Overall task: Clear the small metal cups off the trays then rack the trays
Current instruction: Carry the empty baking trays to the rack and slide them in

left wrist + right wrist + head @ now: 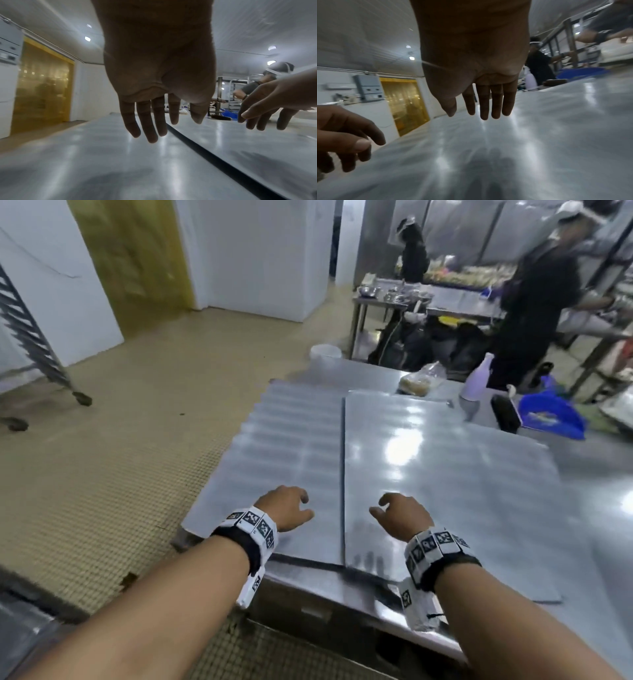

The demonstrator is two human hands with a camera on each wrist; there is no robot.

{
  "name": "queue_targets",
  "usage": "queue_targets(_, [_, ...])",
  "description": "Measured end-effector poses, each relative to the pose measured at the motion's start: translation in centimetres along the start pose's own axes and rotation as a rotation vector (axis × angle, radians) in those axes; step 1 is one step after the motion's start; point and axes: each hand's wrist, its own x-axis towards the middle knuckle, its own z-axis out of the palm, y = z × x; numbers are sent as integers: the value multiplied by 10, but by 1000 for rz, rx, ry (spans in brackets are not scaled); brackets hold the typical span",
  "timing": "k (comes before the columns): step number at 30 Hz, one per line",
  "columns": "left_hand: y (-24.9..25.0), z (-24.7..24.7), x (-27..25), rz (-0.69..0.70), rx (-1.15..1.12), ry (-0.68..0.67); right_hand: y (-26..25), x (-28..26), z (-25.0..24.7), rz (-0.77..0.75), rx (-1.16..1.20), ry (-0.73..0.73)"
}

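Observation:
Two flat metal trays lie side by side on a steel table (582,474): the left tray (284,446) and the right tray (445,474), whose left edge overlaps the left one. No small metal cups show on either. My left hand (286,510) hovers just above the near end of the left tray (85,155), fingers (150,128) hanging relaxed and holding nothing. My right hand (399,513) hovers the same way above the near end of the right tray (539,135), with its fingers (484,105) loose and empty.
A wheeled tray rack (30,337) stands at far left across tan floor. At the table's far end sit a white tub (325,352), a bagged food item (421,380), a lilac bottle (476,378) and a blue bag (548,412). Two people (534,302) work at back right.

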Motion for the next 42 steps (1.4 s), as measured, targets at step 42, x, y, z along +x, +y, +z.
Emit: queue_targets(42, [72,31,239,25,173,-120,228,129,-35,419,-32,-66])
